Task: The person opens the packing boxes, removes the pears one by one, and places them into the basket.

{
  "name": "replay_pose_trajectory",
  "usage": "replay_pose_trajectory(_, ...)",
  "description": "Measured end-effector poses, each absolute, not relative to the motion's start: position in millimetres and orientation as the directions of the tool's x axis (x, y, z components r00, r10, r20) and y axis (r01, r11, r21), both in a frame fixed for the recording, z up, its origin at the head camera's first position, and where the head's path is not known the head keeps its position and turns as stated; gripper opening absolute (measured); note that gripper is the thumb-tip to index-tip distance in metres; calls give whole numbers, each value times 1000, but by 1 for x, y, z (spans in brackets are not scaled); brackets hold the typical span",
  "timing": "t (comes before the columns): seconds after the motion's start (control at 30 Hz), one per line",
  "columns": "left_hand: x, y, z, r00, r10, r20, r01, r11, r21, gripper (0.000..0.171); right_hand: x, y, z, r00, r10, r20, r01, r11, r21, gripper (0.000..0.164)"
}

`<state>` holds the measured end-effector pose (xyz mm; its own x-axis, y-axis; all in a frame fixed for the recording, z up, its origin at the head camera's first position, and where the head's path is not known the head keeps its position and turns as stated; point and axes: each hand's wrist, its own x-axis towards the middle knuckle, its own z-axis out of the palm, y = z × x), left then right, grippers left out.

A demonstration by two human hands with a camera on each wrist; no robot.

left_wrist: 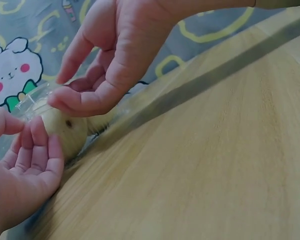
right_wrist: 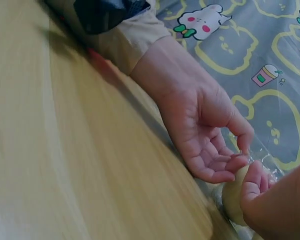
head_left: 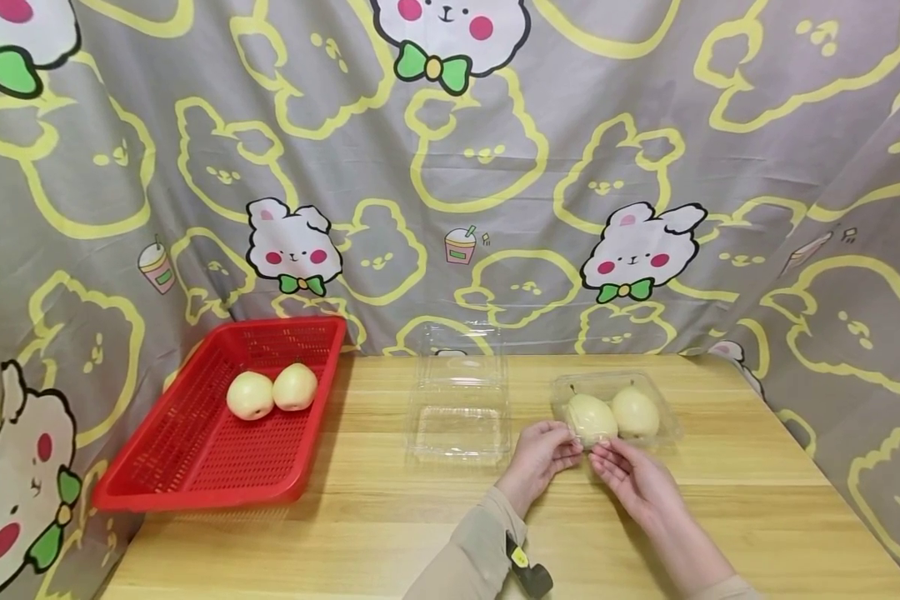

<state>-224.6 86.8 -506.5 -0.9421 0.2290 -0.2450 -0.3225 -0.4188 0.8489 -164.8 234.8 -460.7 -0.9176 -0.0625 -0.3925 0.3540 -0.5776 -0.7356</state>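
Observation:
At the front edge of a transparent plastic box [head_left: 607,383], both hands meet. Two pale yellow pears [head_left: 591,418] with short dark stems sit side by side inside it, under the lid. My left hand [head_left: 534,461] pinches the front rim near its left corner between thumb and fingers. Just to the right, my right hand [head_left: 640,485] pinches the same rim. In the left wrist view the pear [left_wrist: 70,130] shows behind the fingertips of both hands. From the right wrist, the right hand [right_wrist: 280,200] covers part of a pear [right_wrist: 233,197].
A second transparent box [head_left: 461,425] stands left of the hands with its lid raised. Farther left, a red plastic basket [head_left: 300,467] holds two more pears [head_left: 295,387]. A patterned grey curtain [head_left: 390,167] hangs behind the wooden table [head_left: 360,542].

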Motion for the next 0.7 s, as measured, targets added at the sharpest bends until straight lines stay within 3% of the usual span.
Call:
replay_pose_trajectory(0.47, -224, 86, -504, -950, 232, -208, -289, -407, 866, 13, -162, 237, -456, -864, -195, -464, 432, -762, -483, 34)
replay_pose_trajectory(0.7, -225, 87, -504, -952, 218, -216, -291, -420, 860, 15, -164, 242, -469, -895, -270, -355, 415, -796, -441, 21)
